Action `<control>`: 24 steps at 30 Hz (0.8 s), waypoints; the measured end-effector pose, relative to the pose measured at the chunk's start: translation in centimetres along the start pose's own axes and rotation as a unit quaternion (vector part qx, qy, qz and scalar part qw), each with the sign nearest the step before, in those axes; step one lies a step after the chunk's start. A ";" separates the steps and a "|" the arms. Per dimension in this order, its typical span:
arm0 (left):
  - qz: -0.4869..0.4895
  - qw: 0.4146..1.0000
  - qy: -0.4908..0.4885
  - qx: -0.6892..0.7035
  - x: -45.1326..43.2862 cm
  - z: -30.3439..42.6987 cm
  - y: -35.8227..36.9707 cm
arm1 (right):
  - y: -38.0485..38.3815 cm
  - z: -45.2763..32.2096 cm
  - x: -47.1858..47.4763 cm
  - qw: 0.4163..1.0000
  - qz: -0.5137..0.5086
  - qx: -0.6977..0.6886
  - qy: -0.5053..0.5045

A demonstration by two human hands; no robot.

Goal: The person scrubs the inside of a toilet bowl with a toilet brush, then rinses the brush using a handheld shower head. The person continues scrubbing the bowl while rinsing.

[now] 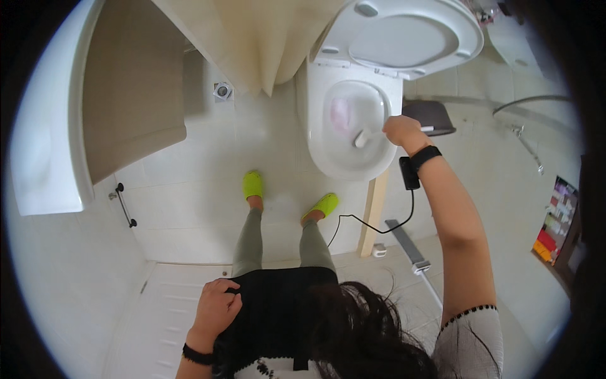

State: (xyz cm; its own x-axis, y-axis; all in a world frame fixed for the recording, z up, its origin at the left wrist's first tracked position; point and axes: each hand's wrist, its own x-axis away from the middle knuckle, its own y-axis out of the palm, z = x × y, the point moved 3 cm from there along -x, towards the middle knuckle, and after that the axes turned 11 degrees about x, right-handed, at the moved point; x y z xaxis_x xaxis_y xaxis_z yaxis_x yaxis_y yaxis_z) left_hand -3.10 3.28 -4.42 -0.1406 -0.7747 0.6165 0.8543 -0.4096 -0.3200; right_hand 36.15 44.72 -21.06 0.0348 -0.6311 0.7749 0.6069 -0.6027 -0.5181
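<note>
My right hand [402, 130] grips the white handle of a toilet brush [363, 138] over the right side of the bowl. The pale brush head is inside the white toilet bowl [326, 158], near its inner wall. Pinkish liquid or foam [340, 115] shows in the bowl, left of the brush. Behind it the toilet seat and lid [407, 38] stand raised. My left hand [218, 303] rests at the waist against a black garment, fingers loosely curled, with nothing visible in it; whether the fingers touch the cloth closely I cannot tell.
A beige curtain [255, 42] hangs left of the toilet. A brown-sided washbasin cabinet [135, 94] juts in at left. A dark bin [431, 116] stands right of the toilet. A flat mop [407, 244] lies near a beige floor threshold [374, 213]. A black cable [369, 226] hangs from my right wrist.
</note>
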 end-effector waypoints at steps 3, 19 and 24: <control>0.016 1.000 0.006 0.005 -0.1 0.3 0.4 | -4.5 1.4 1.5 0.994 -0.035 0.107 -0.014; 0.057 0.997 -0.019 0.041 1.4 -0.3 1.0 | -7.7 -10.1 -1.5 0.970 -0.105 0.146 -0.165; 0.046 0.998 -0.010 0.046 1.2 0.0 1.3 | -6.1 -7.4 -2.1 0.971 -0.017 0.204 -0.123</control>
State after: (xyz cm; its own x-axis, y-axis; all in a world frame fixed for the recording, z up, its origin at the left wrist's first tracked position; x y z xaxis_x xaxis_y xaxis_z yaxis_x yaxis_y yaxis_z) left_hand -2.13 1.85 -4.11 -0.0501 -0.7964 0.6027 0.9052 -0.2912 -0.3095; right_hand 26.51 46.08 -22.18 0.1677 -0.4474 0.8785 0.8735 -0.3457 -0.3428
